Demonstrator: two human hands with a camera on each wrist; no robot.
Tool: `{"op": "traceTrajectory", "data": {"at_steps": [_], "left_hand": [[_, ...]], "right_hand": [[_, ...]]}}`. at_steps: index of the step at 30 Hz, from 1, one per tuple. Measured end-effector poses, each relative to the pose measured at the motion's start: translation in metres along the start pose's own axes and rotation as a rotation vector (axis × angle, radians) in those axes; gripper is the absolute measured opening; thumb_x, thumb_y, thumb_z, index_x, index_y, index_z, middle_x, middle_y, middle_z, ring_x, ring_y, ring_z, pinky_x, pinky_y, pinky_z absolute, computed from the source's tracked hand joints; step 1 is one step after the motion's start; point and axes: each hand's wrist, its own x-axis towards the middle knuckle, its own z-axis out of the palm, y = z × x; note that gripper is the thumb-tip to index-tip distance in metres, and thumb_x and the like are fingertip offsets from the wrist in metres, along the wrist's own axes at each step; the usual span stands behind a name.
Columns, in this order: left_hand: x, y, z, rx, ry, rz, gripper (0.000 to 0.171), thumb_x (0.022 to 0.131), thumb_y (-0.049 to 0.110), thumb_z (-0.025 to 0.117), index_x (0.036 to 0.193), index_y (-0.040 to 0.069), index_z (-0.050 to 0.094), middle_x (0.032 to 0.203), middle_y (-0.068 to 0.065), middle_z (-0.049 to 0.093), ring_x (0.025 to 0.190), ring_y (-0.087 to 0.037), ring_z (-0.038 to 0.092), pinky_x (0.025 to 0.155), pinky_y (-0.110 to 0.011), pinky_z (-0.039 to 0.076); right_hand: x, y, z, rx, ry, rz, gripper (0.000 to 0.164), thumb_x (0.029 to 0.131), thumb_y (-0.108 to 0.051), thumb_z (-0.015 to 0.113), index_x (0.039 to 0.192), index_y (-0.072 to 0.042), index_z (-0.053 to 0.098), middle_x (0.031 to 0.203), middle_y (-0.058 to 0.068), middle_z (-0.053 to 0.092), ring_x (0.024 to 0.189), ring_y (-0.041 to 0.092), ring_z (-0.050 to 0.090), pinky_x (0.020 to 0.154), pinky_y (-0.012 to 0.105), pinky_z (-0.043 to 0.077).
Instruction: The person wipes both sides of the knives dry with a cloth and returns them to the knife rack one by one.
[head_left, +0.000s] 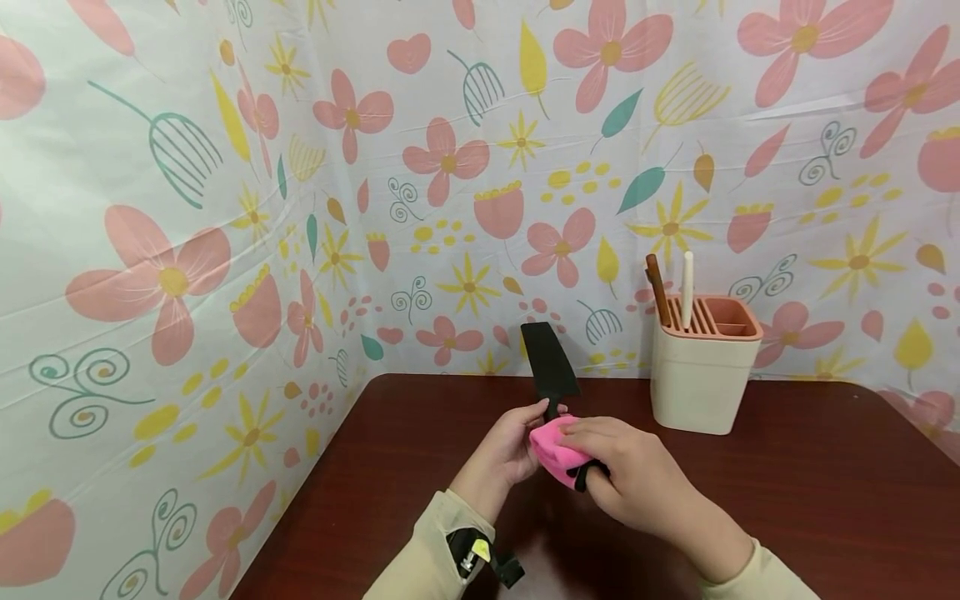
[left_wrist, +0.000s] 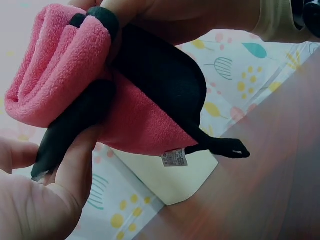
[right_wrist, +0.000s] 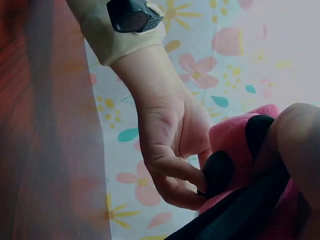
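A knife with a broad black blade (head_left: 550, 358) points away from me, tilted slightly left. My left hand (head_left: 506, 446) pinches its black neck between thumb and fingers, just below the blade. My right hand (head_left: 637, 475) grips a fluffy pink cloth (head_left: 553, 454), folded round the handle. In the left wrist view, the cloth (left_wrist: 60, 70) shows several thick folds, a white label (left_wrist: 174, 157) and a black loop (left_wrist: 229, 148). Most of the handle is hidden in the cloth. Both hands are close together above the table.
A cream holder (head_left: 701, 383) with an orange slotted top stands at the table's back right. A brown handle (head_left: 657, 287) and a white handle (head_left: 687, 287) stick up from it. Flowered sheeting (head_left: 450, 275) hangs behind and left of the dark red table (head_left: 360, 500).
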Motion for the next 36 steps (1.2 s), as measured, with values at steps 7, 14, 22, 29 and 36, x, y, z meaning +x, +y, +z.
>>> {"op": "traceTrajectory", "data": {"at_steps": [7, 14, 22, 29, 36], "left_hand": [[0.001, -0.003, -0.004, 0.081, -0.005, 0.042, 0.026, 0.11, 0.028, 0.047, 0.109, 0.008, 0.063, 0.102, -0.003, 0.071, 0.097, -0.012, 0.071, 0.084, -0.026, 0.062], [0.005, -0.006, -0.013, 0.115, 0.031, 0.051, 0.028, 0.109, 0.032, 0.05, 0.107, 0.01, 0.067, 0.094, 0.0, 0.076, 0.087, -0.012, 0.073, 0.082, -0.027, 0.062], [0.006, -0.005, -0.017, 0.095, 0.046, 0.035, 0.028, 0.107, 0.04, 0.053, 0.102, 0.015, 0.066, 0.091, 0.003, 0.072, 0.084, -0.009, 0.069, 0.082, -0.025, 0.061], [0.008, -0.005, -0.015, 0.054, 0.076, 0.037, 0.031, 0.102, 0.046, 0.061, 0.096, 0.016, 0.063, 0.084, 0.003, 0.067, 0.076, -0.007, 0.067, 0.077, -0.023, 0.06], [0.009, -0.005, -0.015, 0.066, 0.128, 0.053, 0.032, 0.1, 0.047, 0.062, 0.088, 0.018, 0.058, 0.073, 0.007, 0.062, 0.068, -0.007, 0.06, 0.067, -0.022, 0.054]], "right_hand": [[-0.001, -0.001, 0.0, -0.015, -0.042, -0.039, 0.046, 0.068, 0.005, 0.061, 0.104, -0.018, 0.078, 0.111, -0.009, 0.076, 0.108, 0.015, 0.073, 0.088, 0.035, 0.059], [-0.002, -0.005, -0.006, -0.009, -0.152, -0.067, 0.042, 0.068, 0.005, 0.062, 0.096, -0.024, 0.075, 0.103, -0.015, 0.074, 0.097, 0.006, 0.069, 0.08, 0.032, 0.06], [-0.001, -0.005, -0.006, 0.007, -0.156, -0.08, 0.045, 0.069, 0.005, 0.062, 0.101, -0.024, 0.076, 0.106, -0.016, 0.073, 0.101, 0.005, 0.069, 0.083, 0.031, 0.06], [0.0, -0.002, -0.015, 0.049, -0.125, -0.084, 0.051, 0.07, 0.006, 0.063, 0.105, -0.028, 0.076, 0.11, -0.018, 0.073, 0.101, 0.004, 0.07, 0.086, 0.024, 0.057], [0.001, 0.001, -0.02, 0.082, -0.106, -0.095, 0.051, 0.071, 0.006, 0.065, 0.107, -0.027, 0.076, 0.107, -0.019, 0.073, 0.097, 0.003, 0.07, 0.087, 0.02, 0.055]]}}
